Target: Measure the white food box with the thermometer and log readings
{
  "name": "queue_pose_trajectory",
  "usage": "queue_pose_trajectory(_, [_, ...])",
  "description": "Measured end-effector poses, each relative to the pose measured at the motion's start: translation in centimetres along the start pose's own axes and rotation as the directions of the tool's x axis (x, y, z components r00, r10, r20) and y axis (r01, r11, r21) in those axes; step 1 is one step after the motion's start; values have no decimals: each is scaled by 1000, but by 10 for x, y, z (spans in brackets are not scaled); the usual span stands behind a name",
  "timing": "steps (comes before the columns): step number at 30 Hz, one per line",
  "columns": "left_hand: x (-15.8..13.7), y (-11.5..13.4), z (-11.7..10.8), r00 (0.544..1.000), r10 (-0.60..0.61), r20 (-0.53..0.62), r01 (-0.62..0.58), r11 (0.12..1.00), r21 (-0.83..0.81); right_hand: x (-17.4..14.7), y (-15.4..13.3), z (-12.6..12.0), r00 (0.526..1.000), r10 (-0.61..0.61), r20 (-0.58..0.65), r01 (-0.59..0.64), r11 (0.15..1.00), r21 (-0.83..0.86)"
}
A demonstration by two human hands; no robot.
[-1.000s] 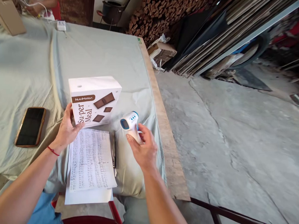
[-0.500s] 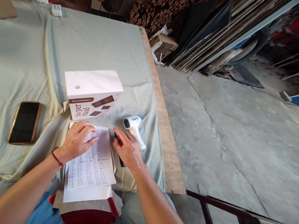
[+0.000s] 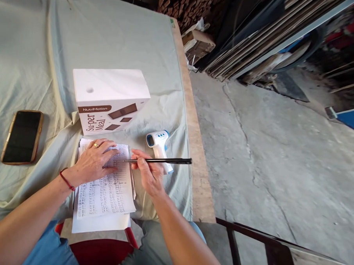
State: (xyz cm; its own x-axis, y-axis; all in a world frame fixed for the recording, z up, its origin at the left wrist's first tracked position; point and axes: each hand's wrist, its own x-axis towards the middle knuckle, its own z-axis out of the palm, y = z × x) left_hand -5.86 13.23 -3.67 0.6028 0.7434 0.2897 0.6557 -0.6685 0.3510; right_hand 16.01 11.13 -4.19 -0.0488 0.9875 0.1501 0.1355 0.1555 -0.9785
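My left hand lies on the upper part of a stack of handwritten sheets, its fingers stretched out toward the right. A plain white sheet sticks out from under them at the bottom. In my right hand is a black pen, held between thumb and fingers. It is level, its thin tip pointing left over the right edge of the papers. Just beyond that hand lies a white and blue infrared thermometer, its handle partly covered by the pen and hand.
A white NutriMotion box stands behind the papers. On the left, a phone rests on the pale tablecloth. The table's bare wooden edge runs along the right, with concrete floor past it.
My right hand has picked the pen up from the cloth beside the papers and turned it level. My left hand has flattened slightly on the sheets. The view has shifted a little.
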Motion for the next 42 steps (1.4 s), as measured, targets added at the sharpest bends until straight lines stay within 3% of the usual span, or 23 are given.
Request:
queue_pose_trajectory(7, [1, 0, 1, 1000, -12, 17, 12, 1000, 26, 4, 5, 12, 997, 40, -59, -37, 998, 56])
queue_pose_trajectory(13, [1, -1, 1, 1000, 0, 11, 0, 1000, 27, 2, 5, 10, 984, 145, -102, -131, 982, 135])
queue_pose_trajectory(18, [2, -1, -1, 1000, -7, 29, 7, 1000, 16, 4, 4, 8, 972, 125, -200, -143, 986, -82])
queue_pose_trajectory(24, [2, 0, 0, 1000, -14, 16, 14, 1000, 10, 5, -2, 12, 992, 81, -96, -100, 974, -204])
queue_pose_trajectory(42, [2, 0, 2, 999, -34, 13, 34, 999, -15, 5, 4, 17, 998, -29, -47, 10, 934, -357])
